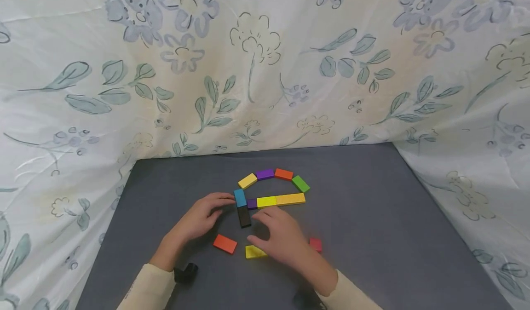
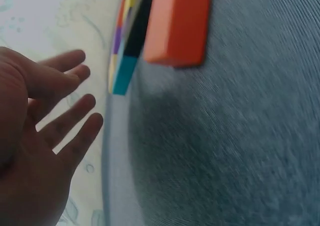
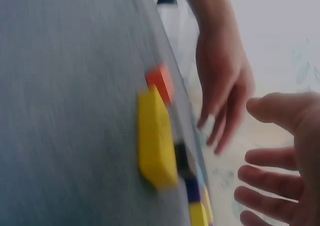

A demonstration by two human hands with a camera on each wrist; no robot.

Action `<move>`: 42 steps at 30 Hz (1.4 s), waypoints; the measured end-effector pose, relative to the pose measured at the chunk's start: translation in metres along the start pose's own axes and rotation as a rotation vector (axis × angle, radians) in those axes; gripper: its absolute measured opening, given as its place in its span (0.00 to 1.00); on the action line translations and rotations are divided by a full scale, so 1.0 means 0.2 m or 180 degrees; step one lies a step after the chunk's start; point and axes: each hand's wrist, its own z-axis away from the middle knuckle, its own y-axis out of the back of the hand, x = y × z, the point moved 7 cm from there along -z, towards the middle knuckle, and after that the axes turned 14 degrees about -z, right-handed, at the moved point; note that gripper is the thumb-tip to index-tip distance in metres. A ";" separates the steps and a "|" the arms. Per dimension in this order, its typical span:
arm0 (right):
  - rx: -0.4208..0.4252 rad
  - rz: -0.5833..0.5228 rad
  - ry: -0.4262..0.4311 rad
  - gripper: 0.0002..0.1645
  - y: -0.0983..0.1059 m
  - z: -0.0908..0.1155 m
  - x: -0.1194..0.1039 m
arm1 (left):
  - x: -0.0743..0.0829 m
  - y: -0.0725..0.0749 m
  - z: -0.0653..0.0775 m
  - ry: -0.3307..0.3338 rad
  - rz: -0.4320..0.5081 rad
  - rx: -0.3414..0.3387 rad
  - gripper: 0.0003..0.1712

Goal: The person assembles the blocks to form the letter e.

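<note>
My left hand (image 1: 205,215), fingers loosely spread, has its fingertips right beside the blue block (image 1: 240,198) in the head view. Directly below the blue block, end to end with it, lies a black block (image 1: 244,217). My right hand (image 1: 280,236) is on the other side, thumb and fingers apart with nothing between them. It hovers over a yellow block (image 1: 254,252) and partly hides it. From the black-and-blue pair a row runs right: a short purple block (image 1: 252,203), a bright yellow block (image 1: 267,202) and a long light-orange block (image 1: 290,199).
Above the row, a pale yellow block (image 1: 247,181), a purple block (image 1: 265,175), an orange-red block (image 1: 284,174) and a green block (image 1: 301,184) form an arch. An orange block (image 1: 225,244) and a red block (image 1: 315,244) lie nearer. Floral cloth (image 1: 256,94) hangs around the dark table (image 1: 372,218).
</note>
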 end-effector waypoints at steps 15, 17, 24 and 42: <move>-0.0630 0.0138 0.0140 0.24 -0.37 -0.03 -0.11 | -0.07 -0.09 0.01 -0.0041 0.0052 -0.0083 0.26; -0.0640 0.0191 0.0125 0.24 -0.39 -0.03 -0.10 | -0.07 -0.09 0.01 -0.0040 0.0062 -0.0076 0.26; -0.0550 0.0224 0.0141 0.21 -0.41 -0.05 -0.08 | -0.08 -0.10 0.01 -0.0037 0.0105 -0.0052 0.26; -0.0380 0.0141 0.0189 0.17 -0.36 -0.04 -0.04 | -0.09 -0.14 0.03 0.0017 0.0169 -0.0023 0.30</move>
